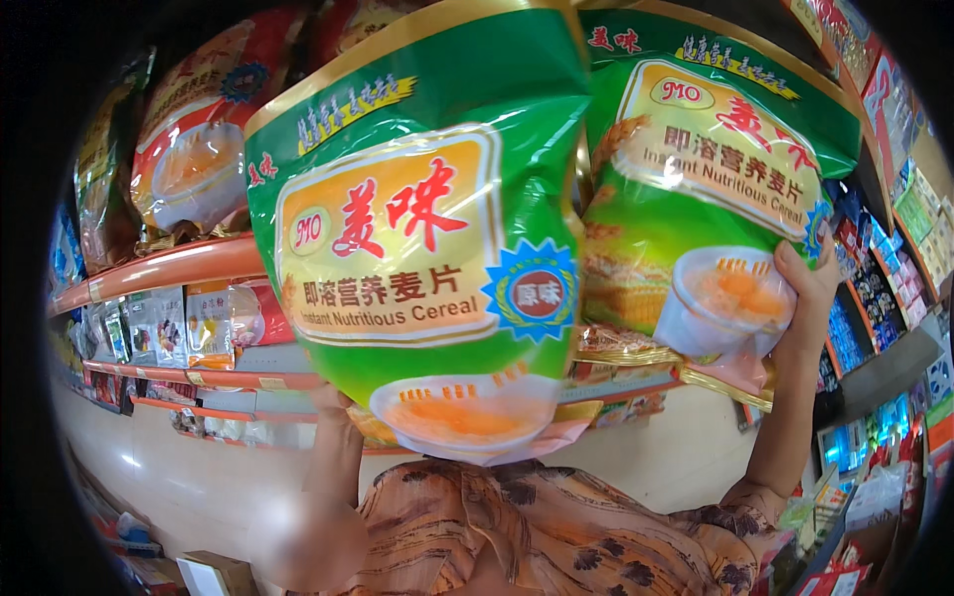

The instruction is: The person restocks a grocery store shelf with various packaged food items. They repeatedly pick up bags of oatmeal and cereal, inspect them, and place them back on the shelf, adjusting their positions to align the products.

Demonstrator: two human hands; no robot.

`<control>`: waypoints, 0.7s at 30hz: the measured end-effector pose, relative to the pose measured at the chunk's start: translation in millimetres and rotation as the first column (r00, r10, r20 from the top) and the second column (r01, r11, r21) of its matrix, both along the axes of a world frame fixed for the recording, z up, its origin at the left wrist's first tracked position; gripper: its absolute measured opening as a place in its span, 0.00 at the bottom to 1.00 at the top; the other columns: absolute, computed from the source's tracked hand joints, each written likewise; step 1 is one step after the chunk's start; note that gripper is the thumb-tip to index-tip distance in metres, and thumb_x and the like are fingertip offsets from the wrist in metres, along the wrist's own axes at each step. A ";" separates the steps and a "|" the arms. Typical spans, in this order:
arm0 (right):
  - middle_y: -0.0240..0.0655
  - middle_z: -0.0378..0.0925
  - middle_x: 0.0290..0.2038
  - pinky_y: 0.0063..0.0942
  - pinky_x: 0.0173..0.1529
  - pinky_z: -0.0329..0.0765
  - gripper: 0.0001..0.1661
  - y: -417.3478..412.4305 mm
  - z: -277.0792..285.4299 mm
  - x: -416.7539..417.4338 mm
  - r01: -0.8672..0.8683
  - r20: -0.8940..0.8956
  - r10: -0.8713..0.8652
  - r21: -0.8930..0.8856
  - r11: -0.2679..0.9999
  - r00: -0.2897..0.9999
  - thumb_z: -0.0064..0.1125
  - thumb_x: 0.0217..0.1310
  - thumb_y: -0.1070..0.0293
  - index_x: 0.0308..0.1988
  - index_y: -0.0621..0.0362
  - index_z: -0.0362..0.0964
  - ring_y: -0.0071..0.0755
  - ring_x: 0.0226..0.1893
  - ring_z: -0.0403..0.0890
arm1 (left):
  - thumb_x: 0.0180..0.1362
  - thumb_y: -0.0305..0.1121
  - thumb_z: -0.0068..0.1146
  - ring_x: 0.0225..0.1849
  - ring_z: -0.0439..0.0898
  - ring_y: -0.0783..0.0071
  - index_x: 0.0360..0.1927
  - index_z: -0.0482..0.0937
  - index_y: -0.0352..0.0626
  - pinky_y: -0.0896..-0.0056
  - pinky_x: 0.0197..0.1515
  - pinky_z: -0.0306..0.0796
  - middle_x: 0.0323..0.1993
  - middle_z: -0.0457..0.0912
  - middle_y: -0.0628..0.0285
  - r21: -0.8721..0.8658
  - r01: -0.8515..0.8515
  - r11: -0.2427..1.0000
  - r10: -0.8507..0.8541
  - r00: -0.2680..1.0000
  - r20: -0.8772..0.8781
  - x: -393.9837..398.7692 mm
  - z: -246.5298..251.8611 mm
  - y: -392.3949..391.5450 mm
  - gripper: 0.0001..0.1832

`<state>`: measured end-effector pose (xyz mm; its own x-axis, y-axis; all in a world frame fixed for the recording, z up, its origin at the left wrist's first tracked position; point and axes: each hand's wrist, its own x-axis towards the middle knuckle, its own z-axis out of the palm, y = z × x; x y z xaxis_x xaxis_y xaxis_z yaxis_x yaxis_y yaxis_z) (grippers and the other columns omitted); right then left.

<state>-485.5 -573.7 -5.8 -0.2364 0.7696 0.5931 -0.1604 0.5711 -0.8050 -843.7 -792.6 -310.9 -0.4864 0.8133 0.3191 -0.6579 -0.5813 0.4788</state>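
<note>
Two large green plastic cereal bags with gold edges and pictured bowls are held up side by side. My left hand [329,398] is at the lower left of the nearer bag [432,298], gripping it from behind; most of its fingers are hidden by the bag. On the right, my right hand [809,272] grips the lower right side of the other bag [633,216], with the thumb on its front and some fingers showing at the edge. The nearer bag partly covers the left side of the other. Both bags bear printed writing.
A shelf with an orange edge [179,261] holds red cereal bags [197,164] on the left. Lower shelves carry small packets [209,320]. Packaged goods fill racks [872,313] at the right. Pale floor shows below, with a cardboard box [227,574] at the bottom left.
</note>
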 end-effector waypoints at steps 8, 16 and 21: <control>0.38 0.75 0.43 0.27 0.46 0.76 0.48 -74.3 -59.1 23.7 0.174 0.137 -0.179 0.047 0.984 0.974 0.71 0.26 0.77 0.54 0.67 0.60 0.32 0.42 0.78 | 0.32 0.30 0.54 0.50 0.76 0.55 0.55 0.65 0.33 0.58 0.55 0.70 0.50 0.75 0.49 -0.137 0.286 0.948 -0.285 0.958 0.033 31.9 0.2 6.5 0.38; 0.40 0.73 0.44 0.31 0.47 0.77 0.47 -77.4 -105.5 22.8 -0.058 0.151 0.079 -0.140 0.988 0.985 0.75 0.29 0.78 0.52 0.65 0.58 0.33 0.43 0.77 | 0.34 0.30 0.57 0.51 0.75 0.57 0.58 0.62 0.34 0.59 0.55 0.70 0.51 0.74 0.50 -0.190 0.341 0.921 -0.341 0.940 0.034 68.6 4.3 5.6 0.40; 0.37 0.74 0.42 0.26 0.45 0.76 0.39 -56.5 -129.0 27.0 -0.179 0.116 0.211 -0.241 0.954 0.970 0.66 0.32 0.81 0.50 0.65 0.60 0.29 0.40 0.77 | 0.34 0.30 0.59 0.52 0.75 0.58 0.60 0.61 0.34 0.60 0.55 0.70 0.51 0.73 0.50 -0.236 0.258 0.937 -0.250 0.966 0.064 117.7 3.1 -17.7 0.42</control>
<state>-458.6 -630.2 -134.8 -0.4631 0.8105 0.3586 -0.1279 0.3393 -0.9320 -726.0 -810.2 -307.8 -0.2601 0.9618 0.0860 -0.7861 -0.2626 0.5596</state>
